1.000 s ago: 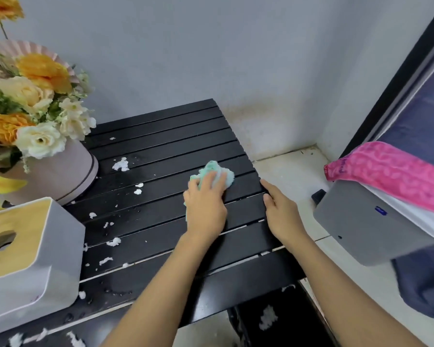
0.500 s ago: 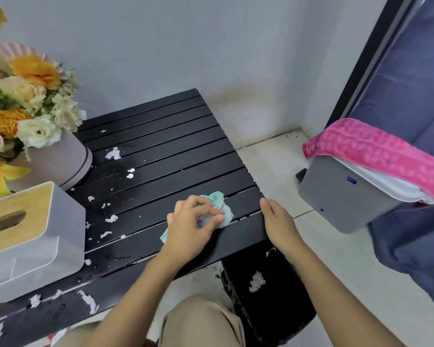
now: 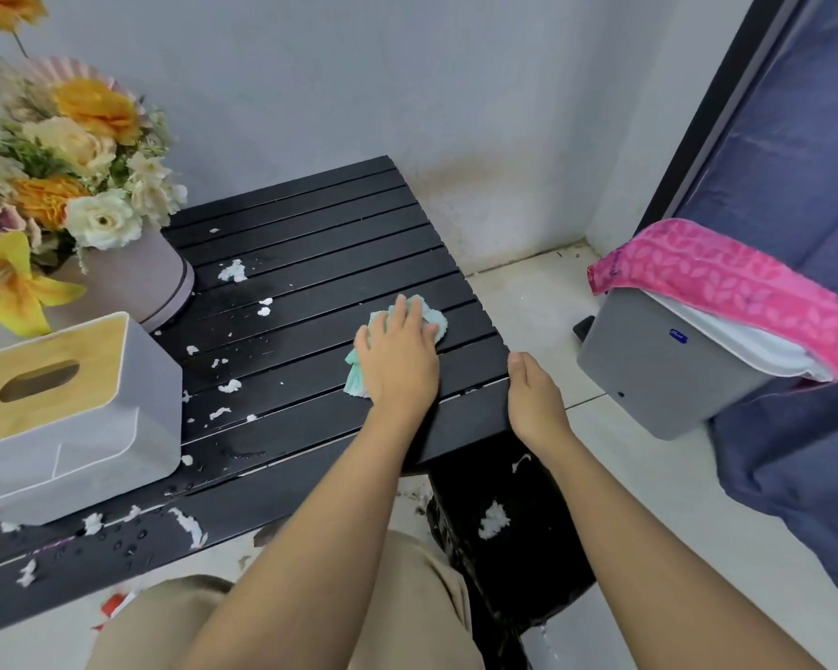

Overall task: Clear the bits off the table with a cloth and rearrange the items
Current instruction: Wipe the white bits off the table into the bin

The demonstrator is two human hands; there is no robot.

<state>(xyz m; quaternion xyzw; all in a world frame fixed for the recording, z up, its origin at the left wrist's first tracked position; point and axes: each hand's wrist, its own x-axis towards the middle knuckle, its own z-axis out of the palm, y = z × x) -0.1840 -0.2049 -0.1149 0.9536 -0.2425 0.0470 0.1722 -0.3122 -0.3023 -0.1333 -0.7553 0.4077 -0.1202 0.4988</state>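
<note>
My left hand [image 3: 400,357] presses flat on a mint-green cloth [image 3: 434,321] on the right part of the black slatted table [image 3: 310,224]. White bits [image 3: 233,271] lie scattered over the middle and left slats and along the front edge. My right hand [image 3: 535,403] rests against the table's right edge, fingers together, holding nothing. A white tissue box with a wooden top [image 3: 64,408] stands at the front left. Behind it is a pink round box of artificial flowers [image 3: 131,278].
A black bin [image 3: 504,539] with white bits on it sits below the table's right front corner. A grey bin with a pink cloth over it [image 3: 668,374] stands on the floor to the right, against dark blue fabric. The wall runs behind the table.
My left hand has pushed the cloth from the front edge back up the slats. The right hand stays at the table's right edge.
</note>
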